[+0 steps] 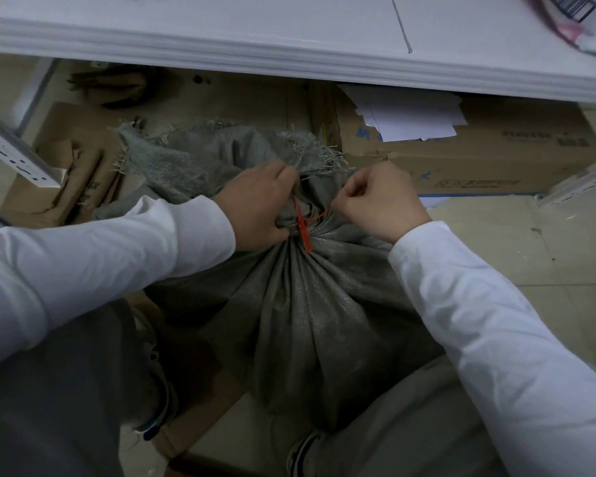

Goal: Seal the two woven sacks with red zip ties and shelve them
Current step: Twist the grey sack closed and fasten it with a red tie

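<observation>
A grey woven sack is standing upright on the floor between the person's knees, just in front of the white shelf edge that is running across the top of the view. Its mouth is gathered into a tight neck, with the frayed top fanning out above. The left hand is closing around the bunched neck, gripping the fabric. A red zip tie is circling the neck, its tag end hanging down over the pleats. The right hand is pinching the tie's thin tail between closed fingertips, holding it taut out to the right. A cardboard box carrying loose white papers is lying under the shelf, behind the sack.
</observation>
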`<control>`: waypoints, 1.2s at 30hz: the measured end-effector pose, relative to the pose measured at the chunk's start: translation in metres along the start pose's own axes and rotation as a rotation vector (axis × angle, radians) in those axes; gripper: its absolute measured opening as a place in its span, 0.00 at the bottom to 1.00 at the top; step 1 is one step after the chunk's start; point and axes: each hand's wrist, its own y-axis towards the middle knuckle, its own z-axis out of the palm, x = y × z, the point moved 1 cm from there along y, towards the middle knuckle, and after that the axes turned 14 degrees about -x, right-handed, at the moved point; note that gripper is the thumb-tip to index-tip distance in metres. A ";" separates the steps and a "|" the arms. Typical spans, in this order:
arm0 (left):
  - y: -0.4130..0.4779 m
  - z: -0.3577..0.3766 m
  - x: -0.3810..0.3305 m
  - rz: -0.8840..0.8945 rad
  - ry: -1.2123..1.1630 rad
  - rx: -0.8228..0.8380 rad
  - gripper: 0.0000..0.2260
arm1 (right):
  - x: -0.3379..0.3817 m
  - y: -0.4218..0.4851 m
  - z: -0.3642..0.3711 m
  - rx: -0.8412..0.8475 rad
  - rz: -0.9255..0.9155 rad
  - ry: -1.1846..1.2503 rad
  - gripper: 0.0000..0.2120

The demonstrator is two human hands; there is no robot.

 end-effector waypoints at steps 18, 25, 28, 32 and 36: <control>0.004 -0.004 -0.005 0.098 0.142 0.114 0.24 | 0.012 -0.014 0.022 0.077 -0.507 -0.426 0.15; 0.003 -0.003 -0.005 0.101 0.046 0.024 0.21 | 0.013 -0.016 0.024 0.130 -0.473 -0.359 0.17; 0.002 -0.006 -0.006 0.070 0.000 0.010 0.21 | 0.012 -0.016 0.025 0.136 -0.457 -0.307 0.18; 0.005 -0.010 -0.007 0.025 -0.094 0.032 0.23 | 0.010 -0.016 0.026 0.183 -0.424 -0.244 0.20; 0.007 -0.015 -0.006 0.019 -0.135 0.023 0.21 | 0.009 -0.014 0.026 0.222 -0.381 -0.234 0.21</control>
